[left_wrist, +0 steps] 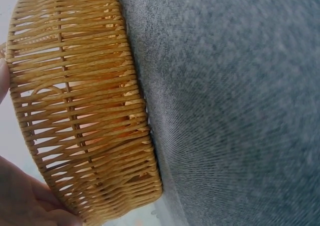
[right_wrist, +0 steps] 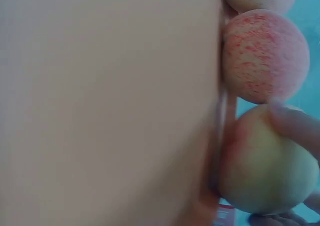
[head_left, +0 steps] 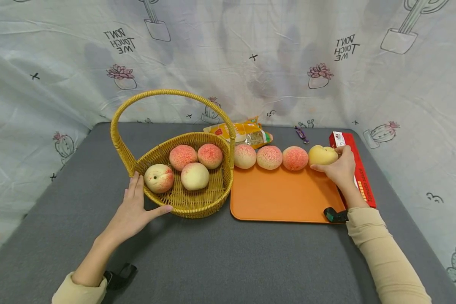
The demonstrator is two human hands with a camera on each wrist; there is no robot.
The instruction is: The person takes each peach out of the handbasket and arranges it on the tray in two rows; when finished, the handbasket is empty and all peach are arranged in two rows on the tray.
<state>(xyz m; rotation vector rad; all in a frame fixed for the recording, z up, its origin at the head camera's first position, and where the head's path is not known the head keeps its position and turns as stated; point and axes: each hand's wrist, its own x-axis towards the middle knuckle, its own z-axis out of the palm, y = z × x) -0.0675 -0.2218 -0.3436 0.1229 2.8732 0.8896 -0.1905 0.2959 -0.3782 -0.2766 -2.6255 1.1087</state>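
I see the yellow peach (head_left: pixel 322 155) at the far right corner of the orange board (head_left: pixel 281 196), last in a row of four, with my right hand (head_left: pixel 340 169) wrapped round its right side, the grip closed on it with fingers over the top and thumb below. The right wrist view shows the same peach (right_wrist: pixel 262 161) low against the board's edge, a fingertip (right_wrist: pixel 295 126) lying across it, and the pink peach (right_wrist: pixel 265 56) next in the row just beside it. Whether those two touch I cannot tell, since that view is blurred and mostly filled by the board.

My left hand (head_left: pixel 134 209) lies flat and relaxed against the near left wall of the basket (head_left: pixel 190 202), fingers straight and thumb along the rim, the grip wide and holding nothing. The left wrist view shows only the woven wall (left_wrist: pixel 85 106) and grey surface (left_wrist: pixel 240 96); the hand is cut off at the lower corner.

Four peaches (head_left: pixel 182 169) lie in the basket, which stands just beside the board's left edge. A red box (head_left: pixel 359 177) lies along the board's right side, partly hidden by my right wrist. A yellow packet (head_left: pixel 239 131) and a small purple wrapper (head_left: pixel 301 134) lie behind the row. The near half of the board and the near part of the surface are open.
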